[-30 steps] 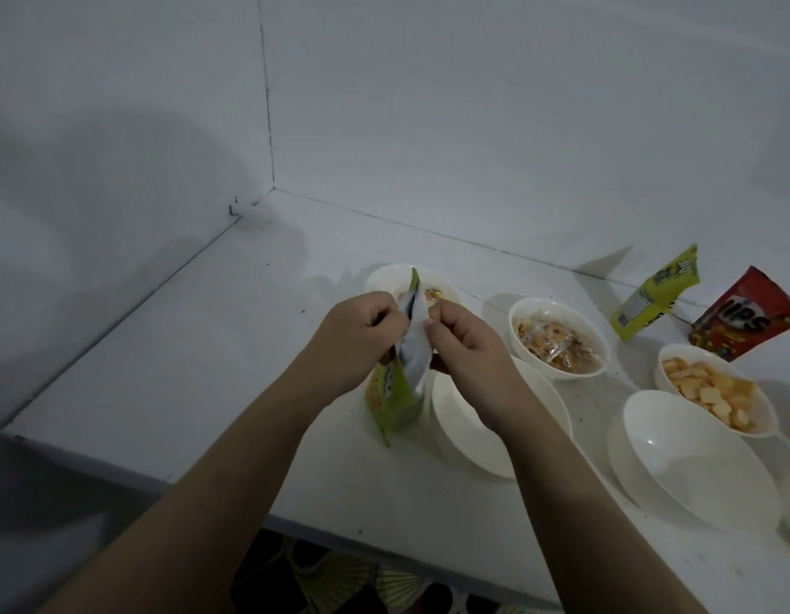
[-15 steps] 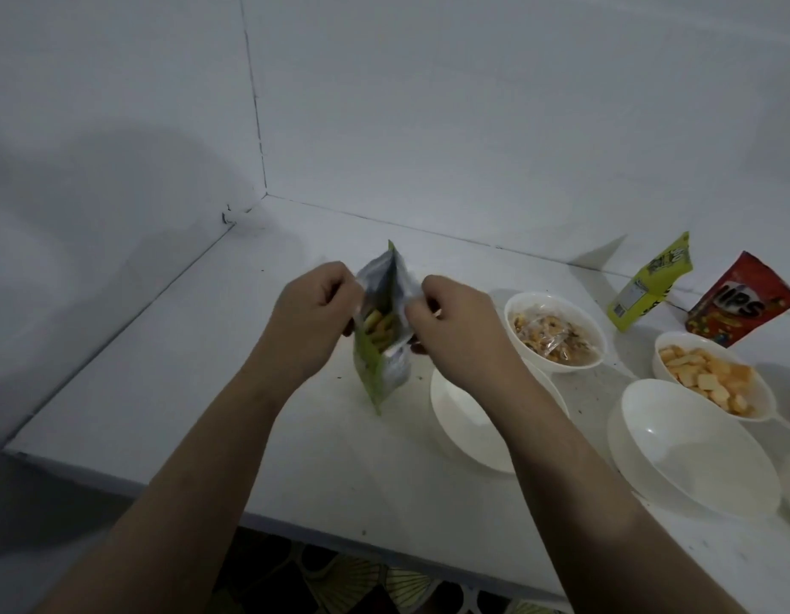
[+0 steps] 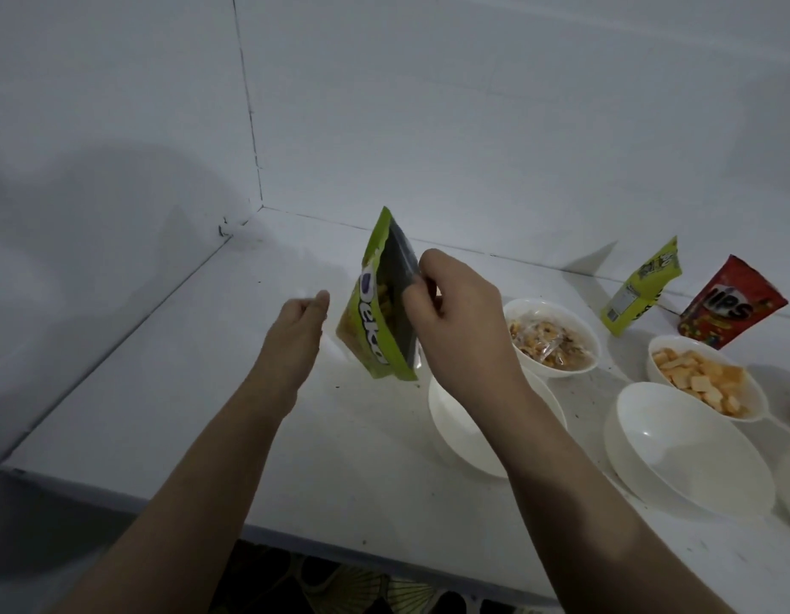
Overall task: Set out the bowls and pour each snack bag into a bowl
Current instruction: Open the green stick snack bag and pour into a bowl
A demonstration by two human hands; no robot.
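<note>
Holding the green snack bag (image 3: pixel 377 312) by one side of its torn mouth, our right hand (image 3: pixel 455 312) pinches the silver inner edge between thumb and fingers, while our left hand (image 3: pixel 302 319) hangs just beside the bag with loosely curled fingers, gripping nothing. Nearest to us, partly under the right forearm, sits an empty white bowl (image 3: pixel 455 429) on the white counter (image 3: pixel 162 392); a second empty bowl (image 3: pixel 690 454) stands to its right. The bag hangs above the counter, just left of and slightly beyond the near empty bowl, its long axis close to upright with the open mouth at the top and the base tilted toward the bowl. We judge that the pour requires carrying the bag rightward over that bowl and tipping the mouth down; the right hand is the nearer to it. Pale stick-shaped pieces show inside the mouth. The bag front reads partly, letters like "eka". Farther back, one bowl holds wrapped snacks (image 3: pixel 548 341) and another holds orange squares (image 3: pixel 703 378). Against the wall lean a yellow-green packet (image 3: pixel 641 288), its print unreadable, and a red bag (image 3: pixel 732 303) showing "IPS".
</note>
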